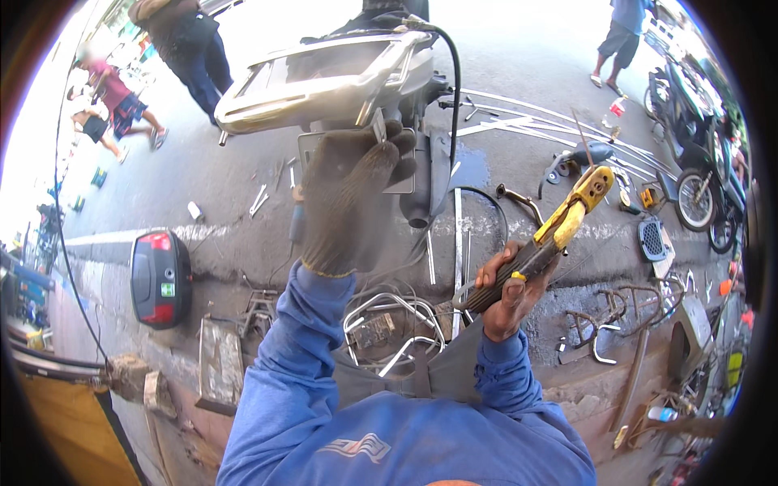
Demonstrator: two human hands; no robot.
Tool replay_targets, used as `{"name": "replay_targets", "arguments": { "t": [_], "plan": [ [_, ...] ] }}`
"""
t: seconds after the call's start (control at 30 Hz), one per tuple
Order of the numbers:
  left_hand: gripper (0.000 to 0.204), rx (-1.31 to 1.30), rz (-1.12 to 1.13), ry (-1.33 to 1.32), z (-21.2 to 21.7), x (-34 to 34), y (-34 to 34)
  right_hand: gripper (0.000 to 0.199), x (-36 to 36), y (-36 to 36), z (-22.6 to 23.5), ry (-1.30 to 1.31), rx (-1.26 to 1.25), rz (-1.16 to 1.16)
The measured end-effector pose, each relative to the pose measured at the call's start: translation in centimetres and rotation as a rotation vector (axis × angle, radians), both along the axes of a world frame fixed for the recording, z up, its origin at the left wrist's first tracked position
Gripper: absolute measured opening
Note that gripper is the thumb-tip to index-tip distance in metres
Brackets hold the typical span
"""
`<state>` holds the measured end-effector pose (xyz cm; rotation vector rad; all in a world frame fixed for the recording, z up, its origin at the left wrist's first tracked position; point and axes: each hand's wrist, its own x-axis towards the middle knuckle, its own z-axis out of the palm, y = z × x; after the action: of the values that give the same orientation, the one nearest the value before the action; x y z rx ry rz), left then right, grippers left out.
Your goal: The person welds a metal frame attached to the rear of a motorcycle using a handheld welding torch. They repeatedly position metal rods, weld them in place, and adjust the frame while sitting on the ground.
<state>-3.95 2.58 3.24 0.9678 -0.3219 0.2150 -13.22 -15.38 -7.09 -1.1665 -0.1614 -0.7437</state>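
Note:
My left hand (344, 198), in a dark, worn work glove, is raised under the rear of a motorcycle. Its curled fingers close on a short flat metal strip (378, 125) below a silvery metal rack (316, 77); the glove is partly smeared by motion. Bare, my right hand (509, 292) grips the black handle of a yellow welding electrode holder (571, 212), off to the right of the motorcycle. A thin electrode rod (582, 134) sticks up from its jaw. Beside the glove shows a blue-handled tool (297, 220); whether the glove touches it I cannot tell.
Long metal tubes (519, 123) lie on the ground at the right. Bent tubing (397, 312) is by my knees. A black top box (160, 279) with red reflectors stands at the left. Parked motorcycles (697, 154) are at the far right. Several people stand or walk beyond.

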Motion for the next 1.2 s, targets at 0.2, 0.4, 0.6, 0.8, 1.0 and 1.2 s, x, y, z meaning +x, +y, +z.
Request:
{"name": "replay_targets", "arguments": {
  "t": [0.2, 0.4, 0.6, 0.8, 1.0, 1.2],
  "plan": [
    [0.017, 0.101, 0.086, -0.06, 0.1, 1.0, 0.1, 0.102, -6.1, 1.9, -1.2, 0.06, -0.039, -0.124],
    [0.018, 0.138, 0.05, -0.126, -0.3, 2.1, 1.1, 0.1, -10.1, 3.5, -0.8, 0.087, -0.081, -0.211],
    [0.014, 0.089, -0.03, -0.161, -0.7, 3.1, 1.5, 0.105, -11.4, 4.8, -1.2, 0.023, -0.091, -0.171],
    [0.01, 0.087, 0.012, -0.199, -0.8, 3.3, 1.2, 0.113, -12.4, 6.2, -0.9, 0.009, -0.031, -0.17],
    [0.013, 0.082, 0.031, -0.182, -0.8, 3.4, 0.6, 0.115, -13.2, 6.4, -0.3, 0.035, -0.078, -0.198],
    [0.019, 0.192, 0.048, -0.18, -0.5, 3.1, 1.5, 0.113, -13.5, 6.5, -0.6, 0.062, -0.1, -0.201]
  ]
}}
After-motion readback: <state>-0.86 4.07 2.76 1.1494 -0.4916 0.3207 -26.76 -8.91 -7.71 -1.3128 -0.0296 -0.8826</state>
